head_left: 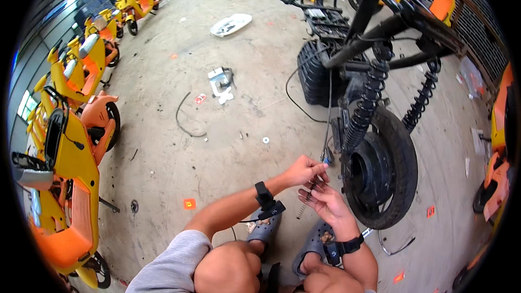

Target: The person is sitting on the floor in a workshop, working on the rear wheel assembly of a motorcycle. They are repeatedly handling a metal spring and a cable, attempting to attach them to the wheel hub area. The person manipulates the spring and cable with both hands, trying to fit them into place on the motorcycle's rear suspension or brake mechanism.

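Grey concrete floor (pixel 217 146) fills the view from a head camera looking down at a person crouched beside a stripped scooter frame (pixel 380 38). Both forearms come up from the lower edge, each with a black wrist strap.

The left hand (pixel 304 171) reaches forward with its fingers (pixel 320 169) pinched nearly closed on the top end of a small coil spring (pixel 306 198). The spring is thin and dark, and hangs slanting down between the two hands. The right hand (pixel 328 203) lies just below, palm up, fingers loosely curled and half open, cupping the spring from beneath and touching its upper part. Whether the right hand grips the spring or only supports it cannot be told.

The hands sit just left of the rear wheel (pixel 382 171), a black tyre on a dark hub. Two black shock absorbers (pixel 369 97) rise from the wheel toward the frame. A thin black cable (pixel 328 125) drops from the frame to the hands.

Below the hands, grey clogs (pixel 315 241) show on the person's feet, with bare knees at the bottom edge.

Small parts lie scattered on the floor: a washer (pixel 265 140), a loose black wire (pixel 187 119), a white bracket (pixel 221 82) and a white tray (pixel 230 24) farther off. Yellow and orange scooters (pixel 70 146) stand in a row along the left side.
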The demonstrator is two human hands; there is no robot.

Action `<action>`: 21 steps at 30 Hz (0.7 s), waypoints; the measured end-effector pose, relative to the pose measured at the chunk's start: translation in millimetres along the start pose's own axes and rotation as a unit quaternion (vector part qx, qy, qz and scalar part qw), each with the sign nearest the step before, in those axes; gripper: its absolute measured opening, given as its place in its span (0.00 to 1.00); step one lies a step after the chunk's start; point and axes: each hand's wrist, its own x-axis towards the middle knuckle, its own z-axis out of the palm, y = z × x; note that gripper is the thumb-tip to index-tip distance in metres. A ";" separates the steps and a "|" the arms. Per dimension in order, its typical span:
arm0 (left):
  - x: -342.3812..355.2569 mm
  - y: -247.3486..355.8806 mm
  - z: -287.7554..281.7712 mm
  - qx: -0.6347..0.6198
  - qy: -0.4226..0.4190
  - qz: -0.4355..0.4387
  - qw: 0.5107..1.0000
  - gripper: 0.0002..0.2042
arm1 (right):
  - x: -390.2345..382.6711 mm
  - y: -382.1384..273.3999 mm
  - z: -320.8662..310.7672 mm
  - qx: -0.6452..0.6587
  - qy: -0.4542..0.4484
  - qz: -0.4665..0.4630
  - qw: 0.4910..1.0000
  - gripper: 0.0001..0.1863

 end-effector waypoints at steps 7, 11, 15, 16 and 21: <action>-0.3 -0.1 -0.2 0.007 0.020 0.068 0.997 0.19 | 0.5 1.3 -1.2 0.023 0.053 -0.036 0.998 0.15; 3.4 -3.1 2.4 0.020 0.013 0.090 0.996 0.19 | -2.2 -1.1 -5.7 0.002 0.088 -0.004 0.996 0.16; 7.1 -14.5 1.2 -0.012 0.042 0.075 0.996 0.19 | -12.5 -13.7 -3.1 0.000 0.057 0.142 0.988 0.17; 5.3 -6.1 3.4 -0.005 0.039 0.079 0.996 0.19 | -14.5 -17.5 -3.2 0.017 0.029 0.154 0.987 0.16; -9.7 4.2 -0.4 -0.059 0.045 0.044 0.996 0.19 | -15.8 -3.6 33.1 -0.057 0.031 0.125 0.990 0.13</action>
